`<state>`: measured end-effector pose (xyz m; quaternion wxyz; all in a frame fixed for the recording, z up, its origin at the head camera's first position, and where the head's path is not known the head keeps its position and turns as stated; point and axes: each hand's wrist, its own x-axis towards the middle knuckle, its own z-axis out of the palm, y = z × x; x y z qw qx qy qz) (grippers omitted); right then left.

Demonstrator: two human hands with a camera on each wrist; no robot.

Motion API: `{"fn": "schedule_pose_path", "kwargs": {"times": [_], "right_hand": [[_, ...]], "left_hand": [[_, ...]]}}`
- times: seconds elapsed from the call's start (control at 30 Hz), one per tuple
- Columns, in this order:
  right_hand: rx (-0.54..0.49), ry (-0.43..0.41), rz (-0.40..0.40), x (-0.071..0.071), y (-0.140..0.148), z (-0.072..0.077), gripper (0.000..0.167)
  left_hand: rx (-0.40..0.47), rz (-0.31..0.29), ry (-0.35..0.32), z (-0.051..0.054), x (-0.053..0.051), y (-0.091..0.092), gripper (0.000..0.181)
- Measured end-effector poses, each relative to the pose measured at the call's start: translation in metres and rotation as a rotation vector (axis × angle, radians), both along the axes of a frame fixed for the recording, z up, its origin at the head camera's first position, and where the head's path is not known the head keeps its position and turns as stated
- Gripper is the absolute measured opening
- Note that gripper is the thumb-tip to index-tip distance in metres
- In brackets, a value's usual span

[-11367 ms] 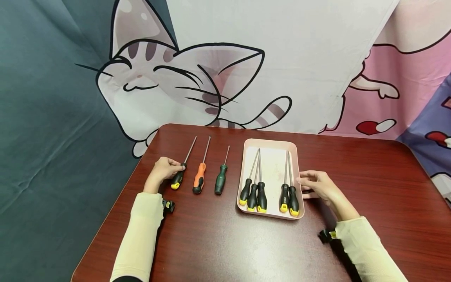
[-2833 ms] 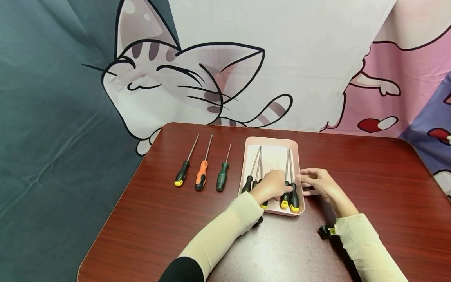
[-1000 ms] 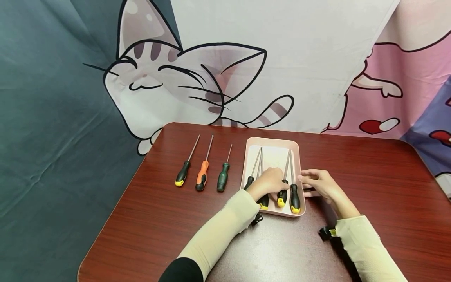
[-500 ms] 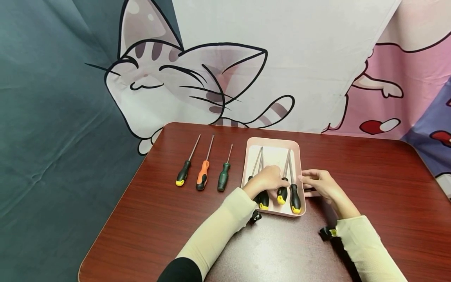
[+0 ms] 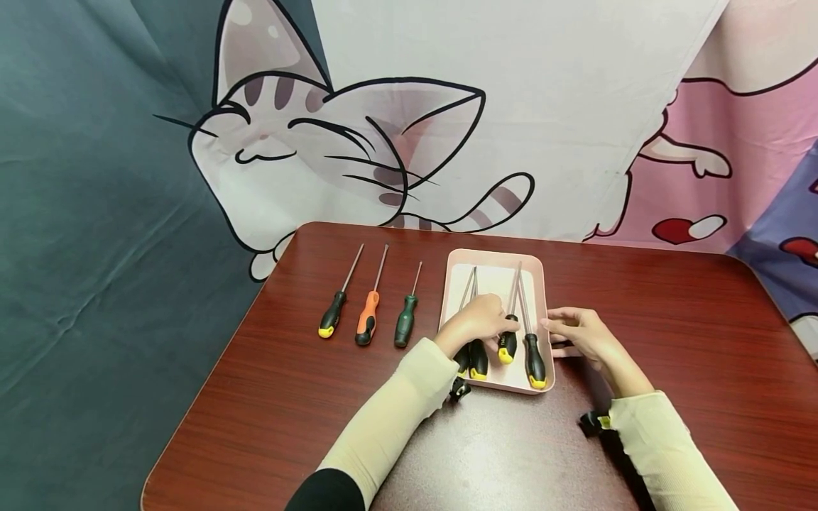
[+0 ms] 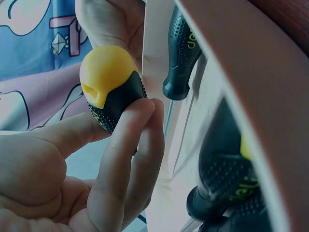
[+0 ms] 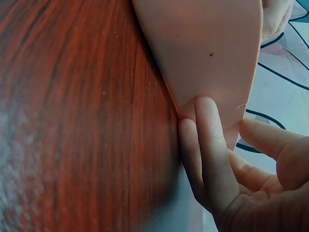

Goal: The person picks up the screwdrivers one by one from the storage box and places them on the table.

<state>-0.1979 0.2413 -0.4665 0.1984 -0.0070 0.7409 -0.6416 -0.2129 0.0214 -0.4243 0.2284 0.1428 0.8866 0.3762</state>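
Note:
My left hand pinches the handle of a black and yellow screwdriver between thumb and fingers, over the pink tray. In the left wrist view the yellow butt of this screwdriver faces the camera, its handle held off the tray floor. One similar screwdriver lies inside along the tray's right wall. More of the same kind lie at the tray's left, partly hidden by my left hand. My right hand holds the tray's right side, thumb at the rim, fingers against the outer wall.
On the brown table, left of the tray, three screwdrivers lie in a row: black and yellow, orange and black, and green. A cartoon-printed cloth hangs behind the table's back edge.
Over the last second my left hand has drawn the screwdriver a little left and up, away from the one by the right wall. Earlier it released a screwdriver at the row's left end. The right hand stays put.

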Motion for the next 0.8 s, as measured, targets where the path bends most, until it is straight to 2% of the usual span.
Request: {"fn": "schedule_pose_path", "kwargs": {"times": [0.27,0.53,0.8], "right_hand": [[-0.004,0.004,0.001,0.0,0.0,-0.001,0.054],[-0.013,-0.002,0.004,0.0,0.0,-0.001,0.054],[-0.014,0.008,0.008,-0.001,0.001,-0.001,0.055]], "left_hand": [[0.005,-0.017,0.027,0.001,-0.003,-0.009,0.046],[0.03,-0.005,-0.007,0.002,-0.002,-0.017,0.051],[0.072,-0.003,-0.003,0.004,-0.002,-0.026,0.051]]}}
